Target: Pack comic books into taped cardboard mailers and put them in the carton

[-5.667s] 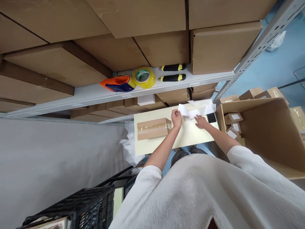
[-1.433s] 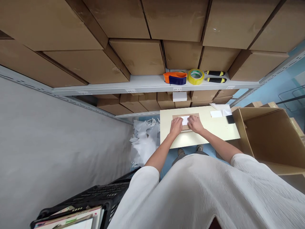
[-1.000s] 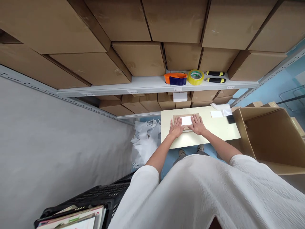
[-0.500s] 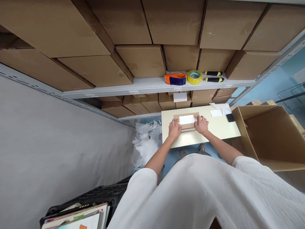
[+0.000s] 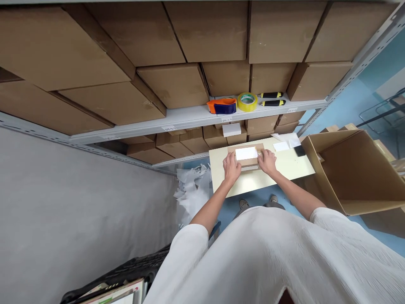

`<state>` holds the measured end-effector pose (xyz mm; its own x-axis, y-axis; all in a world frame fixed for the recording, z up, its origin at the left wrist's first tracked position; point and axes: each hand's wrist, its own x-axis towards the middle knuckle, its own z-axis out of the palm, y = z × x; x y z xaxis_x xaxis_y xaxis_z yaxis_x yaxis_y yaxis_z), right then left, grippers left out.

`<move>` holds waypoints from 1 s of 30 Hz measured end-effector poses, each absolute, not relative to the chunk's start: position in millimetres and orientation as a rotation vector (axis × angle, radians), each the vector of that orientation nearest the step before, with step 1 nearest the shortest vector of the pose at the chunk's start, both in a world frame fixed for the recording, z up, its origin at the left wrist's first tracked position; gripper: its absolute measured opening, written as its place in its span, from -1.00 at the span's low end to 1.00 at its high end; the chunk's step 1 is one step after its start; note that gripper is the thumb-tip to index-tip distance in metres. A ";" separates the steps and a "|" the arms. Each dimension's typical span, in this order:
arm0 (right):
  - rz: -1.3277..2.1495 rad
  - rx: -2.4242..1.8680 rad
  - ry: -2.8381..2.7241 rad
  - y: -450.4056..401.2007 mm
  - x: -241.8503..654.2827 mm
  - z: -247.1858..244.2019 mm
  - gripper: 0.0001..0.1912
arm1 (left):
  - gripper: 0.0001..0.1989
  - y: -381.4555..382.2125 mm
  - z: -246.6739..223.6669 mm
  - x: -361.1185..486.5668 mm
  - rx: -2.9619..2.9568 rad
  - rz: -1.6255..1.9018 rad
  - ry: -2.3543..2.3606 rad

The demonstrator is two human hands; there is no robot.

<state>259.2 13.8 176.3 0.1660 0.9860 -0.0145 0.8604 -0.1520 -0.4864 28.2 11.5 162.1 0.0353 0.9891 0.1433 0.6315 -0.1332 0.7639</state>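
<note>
A small brown cardboard box (image 5: 249, 164) with a white label (image 5: 246, 153) on its top stands on the pale yellow table (image 5: 234, 185). My left hand (image 5: 232, 167) grips the box at its left end, fingers curled over the top edge. At the right end, my right hand (image 5: 267, 161) holds the box too, its fingers beside the label. White papers (image 5: 286, 143) and a black flat item (image 5: 299, 150) lie on the table's right part.
On the shelf (image 5: 196, 111) are an orange and blue tape dispenser (image 5: 222, 106), a yellow tape roll (image 5: 247, 101) and two cutters (image 5: 272, 103). A large open carton (image 5: 357, 169) stands right of the table. Scrap paper (image 5: 194, 192) lies left; a black crate (image 5: 126, 270) stands lower left.
The camera view has shifted, so the shelf and table appear further left. Both hands stay on the box, with no clear change in their hold.
</note>
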 end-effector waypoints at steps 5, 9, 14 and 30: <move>0.437 -2.059 -1.697 15.8 281.8 187.6 -0.45 | -0.32 20.9 179.8 53.7 1.868 0.907 1.617; 0.368 -2.101 -1.674 10.9 315.1 191.2 -0.47 | -0.35 25.0 191.2 90.7 1.917 0.760 1.671; 0.329 -2.138 -1.567 -3.0 376.4 198.6 -0.47 | -0.37 31.3 200.0 157.3 1.992 0.738 1.602; 0.077 -2.320 -1.028 -99.1 630.6 222.4 -0.50 | -0.32 31.9 209.9 453.0 2.199 0.746 0.941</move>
